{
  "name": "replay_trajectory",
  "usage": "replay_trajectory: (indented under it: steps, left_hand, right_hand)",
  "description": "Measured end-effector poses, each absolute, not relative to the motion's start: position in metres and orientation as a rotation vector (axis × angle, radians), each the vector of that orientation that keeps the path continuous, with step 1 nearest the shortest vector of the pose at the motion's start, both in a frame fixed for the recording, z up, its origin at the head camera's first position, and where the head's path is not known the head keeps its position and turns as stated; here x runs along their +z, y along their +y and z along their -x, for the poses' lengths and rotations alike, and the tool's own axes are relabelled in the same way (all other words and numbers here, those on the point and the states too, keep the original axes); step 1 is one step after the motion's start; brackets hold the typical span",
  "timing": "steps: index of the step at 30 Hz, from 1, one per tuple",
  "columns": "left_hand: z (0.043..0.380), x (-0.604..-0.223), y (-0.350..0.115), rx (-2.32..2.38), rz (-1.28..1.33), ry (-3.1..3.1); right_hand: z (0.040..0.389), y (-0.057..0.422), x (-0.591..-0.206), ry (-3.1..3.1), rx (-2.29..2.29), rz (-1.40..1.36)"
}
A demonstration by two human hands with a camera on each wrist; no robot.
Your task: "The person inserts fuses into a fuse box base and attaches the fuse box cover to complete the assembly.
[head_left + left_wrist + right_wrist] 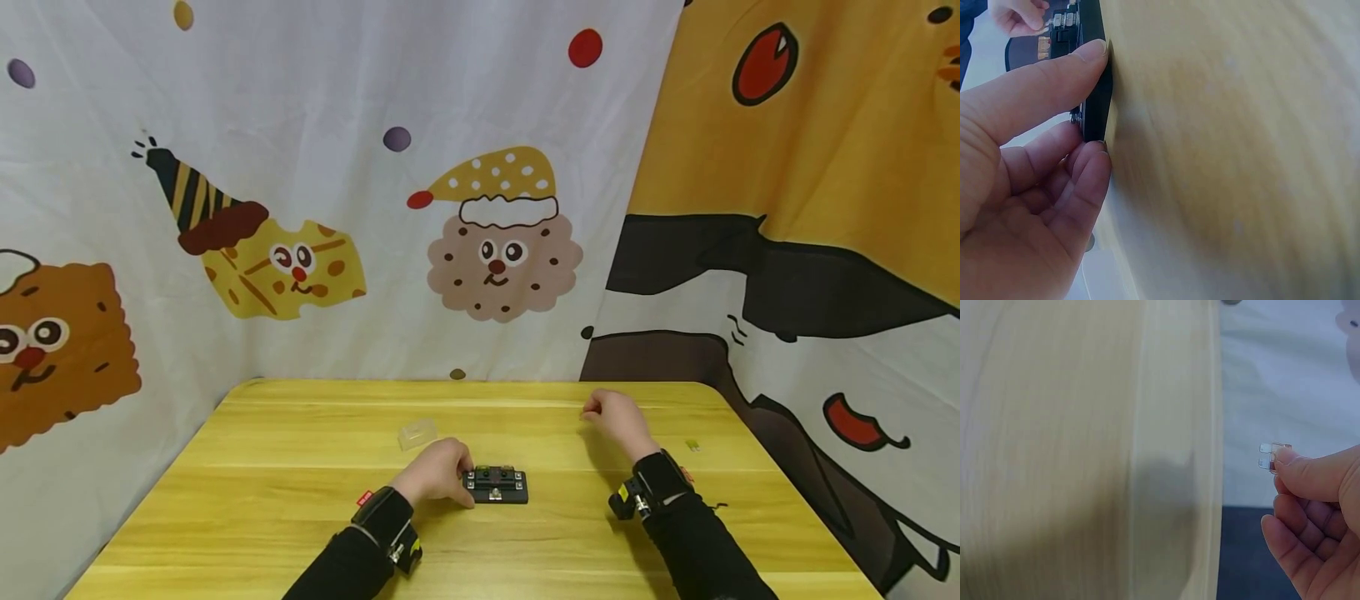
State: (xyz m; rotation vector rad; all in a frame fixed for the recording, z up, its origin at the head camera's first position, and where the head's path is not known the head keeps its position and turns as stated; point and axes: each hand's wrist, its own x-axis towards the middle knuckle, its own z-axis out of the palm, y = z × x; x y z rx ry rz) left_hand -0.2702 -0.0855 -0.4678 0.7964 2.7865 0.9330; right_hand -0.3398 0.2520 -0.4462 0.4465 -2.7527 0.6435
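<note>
Cartoon-printed curtains (315, 83) stand behind a wood-grain bench (540, 542). On it, the left hand (441, 471) has its grip on the left end of a black fuse block (497, 485), near a clear plastic cover (417, 434); the right hand (621, 419), near the far edge, pinches a clear blade fuse (1271, 461).

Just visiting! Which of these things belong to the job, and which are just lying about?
In the job, it seems:
Black rectangular block with metal terminals, held by the left hand
Small clear piece with two flat prongs, pinched by the right hand

Apparently just lying about, untouched:
Clear plastic box-shaped piece
Small yellow-green piece
</note>
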Motion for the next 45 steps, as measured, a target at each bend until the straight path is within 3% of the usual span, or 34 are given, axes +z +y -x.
replay_trajectory:
  steps: [45]
  left_hand:
    - [0.273,-0.469,-0.086,0.935,-0.794,2.791]
  right_hand:
    - [0.299,0.145,-0.439,-2.736,0.777,-0.78]
